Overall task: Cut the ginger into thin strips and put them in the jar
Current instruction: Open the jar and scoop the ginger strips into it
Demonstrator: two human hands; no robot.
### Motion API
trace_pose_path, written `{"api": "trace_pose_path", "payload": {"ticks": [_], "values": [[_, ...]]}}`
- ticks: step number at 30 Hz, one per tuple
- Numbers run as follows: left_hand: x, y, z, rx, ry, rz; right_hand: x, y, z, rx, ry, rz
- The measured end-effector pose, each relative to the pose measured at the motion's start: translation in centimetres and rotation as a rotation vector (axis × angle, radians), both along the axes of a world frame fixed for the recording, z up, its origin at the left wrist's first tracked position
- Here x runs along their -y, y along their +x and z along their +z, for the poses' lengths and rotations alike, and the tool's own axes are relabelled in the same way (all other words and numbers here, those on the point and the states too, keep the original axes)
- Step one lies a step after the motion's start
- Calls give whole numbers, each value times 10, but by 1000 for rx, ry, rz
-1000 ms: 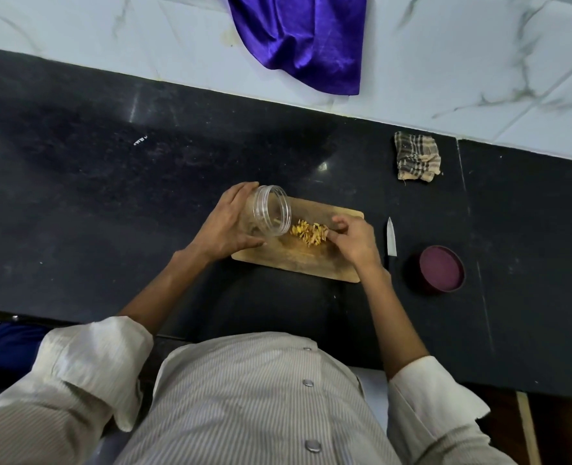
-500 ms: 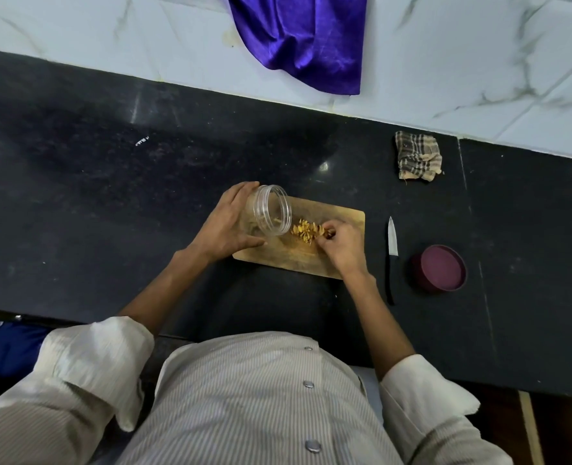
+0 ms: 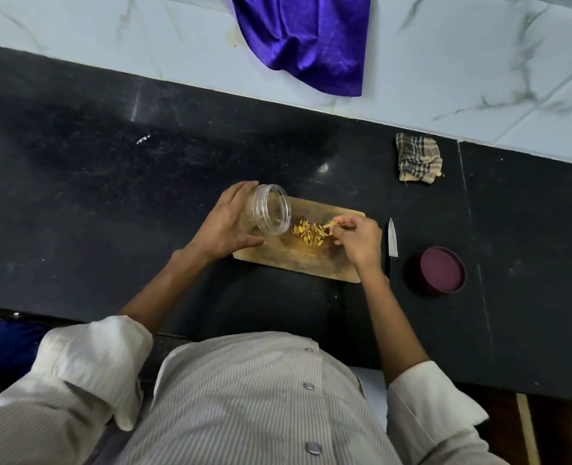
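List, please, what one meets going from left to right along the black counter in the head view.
left hand → jar → ginger strips → right hand → knife → maroon lid

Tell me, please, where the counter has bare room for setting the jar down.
Bare counter lies left of the left hand, and between cutting board and checked cloth. Crowded: board's right, by knife and lid.

Counter (image 3: pixel 110 196) left of cutting board (image 3: pixel 298 260) open; knife (image 3: pixel 392 241) and lid (image 3: pixel 443 270) crowd its right side.
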State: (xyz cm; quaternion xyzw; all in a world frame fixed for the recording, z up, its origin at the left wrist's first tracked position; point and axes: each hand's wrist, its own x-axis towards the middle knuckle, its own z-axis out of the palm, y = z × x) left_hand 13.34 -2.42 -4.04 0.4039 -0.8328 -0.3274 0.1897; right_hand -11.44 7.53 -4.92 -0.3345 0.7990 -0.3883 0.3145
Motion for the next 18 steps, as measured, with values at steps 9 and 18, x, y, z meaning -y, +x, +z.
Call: {"api": "trace_pose_path", "payload": {"ticks": [9, 18], "values": [[-2, -4, 0, -18, -2, 7, 26, 39, 34, 111, -109, 103], [-1, -1, 0, -32, -2, 4, 43, 62, 46, 134, -115, 254]]}}
